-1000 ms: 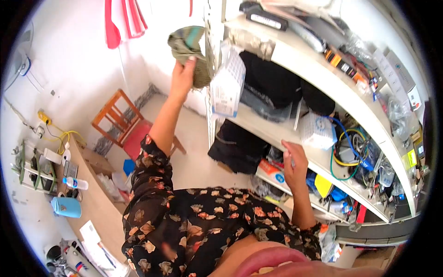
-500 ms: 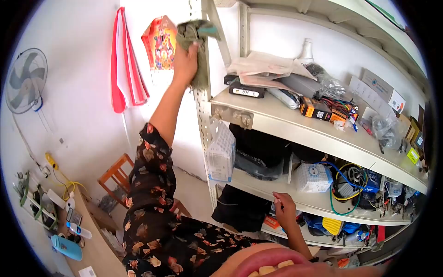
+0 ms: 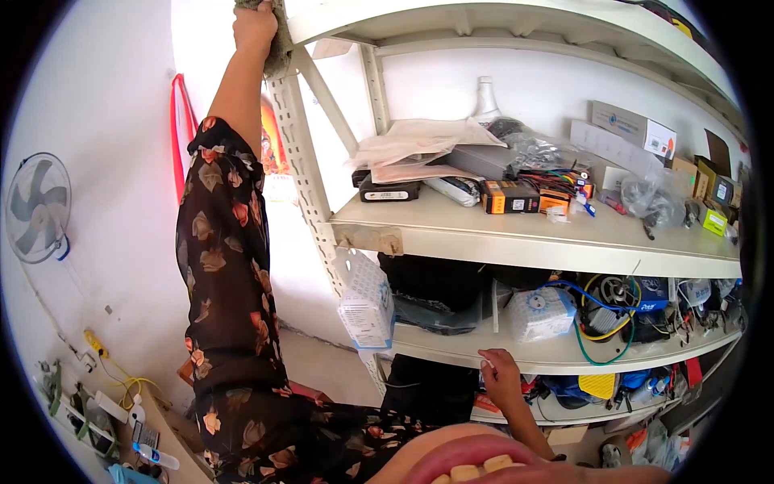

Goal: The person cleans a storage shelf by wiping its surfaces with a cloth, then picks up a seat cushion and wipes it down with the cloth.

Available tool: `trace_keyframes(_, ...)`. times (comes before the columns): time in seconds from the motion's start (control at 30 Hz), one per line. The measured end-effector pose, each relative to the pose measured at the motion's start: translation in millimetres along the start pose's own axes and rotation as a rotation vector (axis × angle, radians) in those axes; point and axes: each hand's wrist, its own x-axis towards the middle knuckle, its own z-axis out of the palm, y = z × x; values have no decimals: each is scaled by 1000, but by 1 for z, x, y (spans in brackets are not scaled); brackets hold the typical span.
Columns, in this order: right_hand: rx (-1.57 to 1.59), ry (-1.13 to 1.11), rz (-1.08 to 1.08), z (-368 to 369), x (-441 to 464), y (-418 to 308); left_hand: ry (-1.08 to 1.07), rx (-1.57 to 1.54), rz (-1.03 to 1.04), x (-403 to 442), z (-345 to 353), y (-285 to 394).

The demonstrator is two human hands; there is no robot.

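My left hand, raised at the top left, is closed on a grey-green cloth. The cloth lies against the upright post of a metal shelving unit, near the front corner of its top shelf. Lower down, my right hand hangs in front of the shelves with fingers loosely bent and apart, and no object shows in it. Nearest to it are the lower shelf edge and a white-and-blue patterned package.
The middle shelf carries papers, small boxes and plastic bags. A white-and-blue box hangs at the post. Coiled cables lie below. At left are a fan, a desk and a bottle.
My left hand has moved up along the post with the cloth, to the shelf's top corner. The view has shifted, showing more of the top shelf. My right hand stays low.
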Motion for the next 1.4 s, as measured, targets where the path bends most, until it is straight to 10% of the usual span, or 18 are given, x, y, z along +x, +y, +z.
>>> trace_keyframes(0.2, -33, -1, 97, -11, -25, 7, 167, 2, 333, -64, -4, 20)
trace_keyframes(0.33, -90, 18, -6, -16, -52, 42, 52, -273, 23, -96, -17, 43)
trace_keyframes(0.53, -78, -150, 142, -39, -60, 27, 138, -191, 543, -154, 25, 102)
trace_keyframes(0.73, -43, -247, 45, -44, -56, 36, 55, -249, 641, -195, 45, 203)
trace_keyframes(1.4, -97, -190, 183, -188, -149, 102, -33, -133, 634, -221, 71, 264)
